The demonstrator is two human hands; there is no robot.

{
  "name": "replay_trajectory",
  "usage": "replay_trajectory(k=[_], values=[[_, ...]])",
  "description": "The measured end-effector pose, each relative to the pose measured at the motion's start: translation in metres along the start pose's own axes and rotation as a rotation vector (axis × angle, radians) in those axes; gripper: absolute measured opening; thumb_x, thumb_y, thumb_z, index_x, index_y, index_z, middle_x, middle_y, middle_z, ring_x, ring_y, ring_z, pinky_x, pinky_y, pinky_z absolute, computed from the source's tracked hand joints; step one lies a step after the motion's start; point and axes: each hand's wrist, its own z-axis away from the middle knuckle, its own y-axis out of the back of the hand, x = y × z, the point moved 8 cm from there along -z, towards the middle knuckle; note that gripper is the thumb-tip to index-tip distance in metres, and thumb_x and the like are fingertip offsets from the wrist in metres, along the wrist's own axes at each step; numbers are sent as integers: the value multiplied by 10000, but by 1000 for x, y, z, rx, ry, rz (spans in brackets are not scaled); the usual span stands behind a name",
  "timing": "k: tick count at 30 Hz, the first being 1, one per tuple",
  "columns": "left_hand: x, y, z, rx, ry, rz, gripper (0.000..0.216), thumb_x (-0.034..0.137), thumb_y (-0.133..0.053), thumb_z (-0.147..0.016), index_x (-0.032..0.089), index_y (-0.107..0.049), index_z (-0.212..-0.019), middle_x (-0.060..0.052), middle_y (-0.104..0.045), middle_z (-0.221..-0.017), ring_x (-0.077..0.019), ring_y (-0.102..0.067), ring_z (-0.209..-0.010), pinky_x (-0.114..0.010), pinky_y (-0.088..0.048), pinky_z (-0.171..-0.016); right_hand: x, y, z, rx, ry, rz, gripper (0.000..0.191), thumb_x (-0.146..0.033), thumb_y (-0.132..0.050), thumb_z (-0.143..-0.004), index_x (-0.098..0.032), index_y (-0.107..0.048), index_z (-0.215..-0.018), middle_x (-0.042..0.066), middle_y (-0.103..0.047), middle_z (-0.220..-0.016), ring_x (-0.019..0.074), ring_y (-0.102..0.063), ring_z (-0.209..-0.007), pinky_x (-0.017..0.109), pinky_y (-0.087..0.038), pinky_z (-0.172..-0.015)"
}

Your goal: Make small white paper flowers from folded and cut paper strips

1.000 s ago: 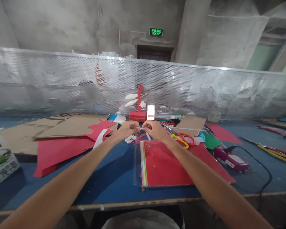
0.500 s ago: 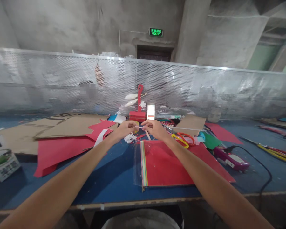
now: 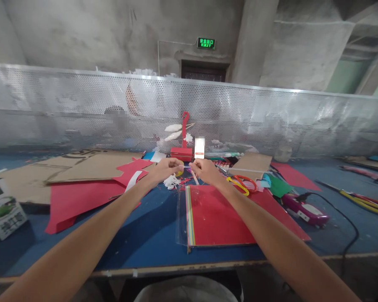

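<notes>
Table (image 3: 145,239): a sleeve of coloured paper (image 3: 217,216) lies at the near edge, between the outstretched forearms.
Hands: left hand (image 3: 166,167) and right hand (image 3: 204,171) meet mid-table, pinching a thin white strip (image 3: 186,167) between them.
Beside: scissors (image 3: 241,183) just right of the right hand.
Far edge: a red stand (image 3: 182,149) against the perforated screen (image 3: 82,109).

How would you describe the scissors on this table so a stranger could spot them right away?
Start at the blue table and find the stack of coloured paper with red on top. The scissors lie just beyond its far right corner, beside the right hand. Their looped handles, one yellow and one red, set them apart.
</notes>
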Motion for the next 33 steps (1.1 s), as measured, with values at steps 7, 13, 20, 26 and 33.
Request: replay_trajectory(k=[7, 13, 20, 26, 33], values=[[3, 2, -2, -16, -36, 10, 256, 413, -672, -812, 161, -659, -860, -9, -629, -684, -112, -554, -614, -233, -428, -587, -4, 0, -1, 8, -22, -4, 567, -461, -350, -1013, -176, -592, -587, 15, -604, -520, 133, -568, -548, 241, -350, -611], [0, 2, -1, -56, -41, -4, 254, 393, -668, -799, 147, -655, -863, -13, -640, -696, -115, -565, -622, -227, -437, -591, -3, -3, 2, -58, -10, -117, 508, -458, -386, -999, -172, -620, -651, 3, -634, -543, 122, -598, -552, 226, -401, -639], [-3, 6, 2, -49, 26, -113, 292, 428, -636, -792, 142, -671, -842, -35, -666, -724, -126, -557, -622, -237, -420, -582, 6, -11, 0, -55, -9, -241, 81, -250, -647, -840, -169, -655, -842, 34, -725, -791, 145, -667, -706, 225, -457, -659], [-4, 8, 2, -38, 31, -122, 300, 437, -638, -789, 146, -668, -855, -43, -680, -738, -129, -564, -621, -242, -423, -582, 7, -9, 0, -60, -13, -177, 114, -215, -586, -881, -168, -638, -791, 12, -704, -720, 121, -617, -633, 218, -408, -627], [-5, 3, 2, -93, -16, -138, 255, 406, -610, -814, 159, -665, -846, -36, -680, -752, -145, -607, -678, -246, -437, -617, 8, -19, 1, -139, -9, -40, 268, -250, -483, -958, -166, -608, -736, -6, -666, -667, 105, -569, -607, 211, -345, -624]])
